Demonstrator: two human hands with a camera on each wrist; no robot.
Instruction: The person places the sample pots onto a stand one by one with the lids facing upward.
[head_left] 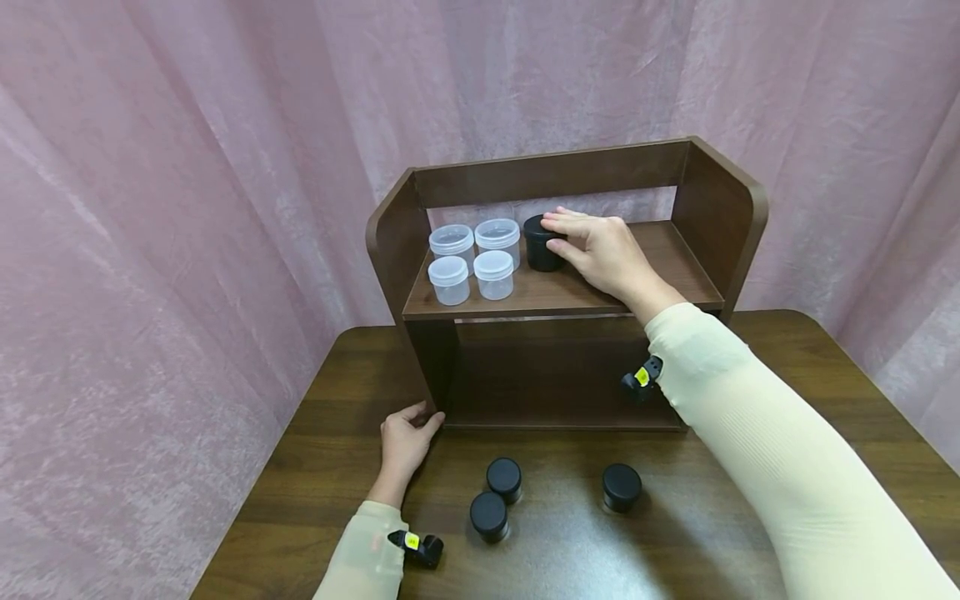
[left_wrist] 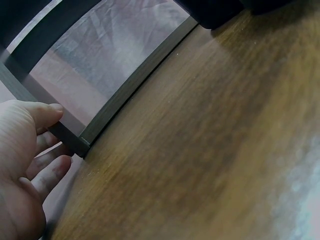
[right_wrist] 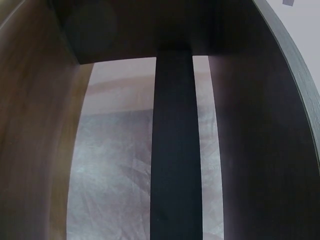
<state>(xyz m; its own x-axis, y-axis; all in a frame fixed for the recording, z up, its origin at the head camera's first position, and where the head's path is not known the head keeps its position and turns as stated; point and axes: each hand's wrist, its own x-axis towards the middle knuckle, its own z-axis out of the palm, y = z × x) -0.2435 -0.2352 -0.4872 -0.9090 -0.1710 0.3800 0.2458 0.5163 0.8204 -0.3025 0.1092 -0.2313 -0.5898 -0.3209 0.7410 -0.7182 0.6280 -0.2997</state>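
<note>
A brown wooden two-tier shelf point(head_left: 570, 312) stands on the table. On its upper board my right hand point(head_left: 600, 250) holds a black lidded jar point(head_left: 542, 250), fingers at the lid and thumb against the side. My left hand point(head_left: 405, 442) pinches the lower front corner of the shelf's left side; in the left wrist view the thumb point(left_wrist: 47, 114) lies across the panel's edge with the other fingers on its outer side. The right wrist view shows the lower compartment's dark back bar point(right_wrist: 176, 150), but no hand.
Left of the black jar sit clear tubs with whitish lids, two taller ones point(head_left: 497, 233) behind two smaller ones point(head_left: 448, 279). On the table point(head_left: 330, 400) before the shelf stand two black-lidded jars point(head_left: 489, 512) close together and another black-lidded jar point(head_left: 622, 485) farther right. A pink curtain point(head_left: 225, 208) hangs behind.
</note>
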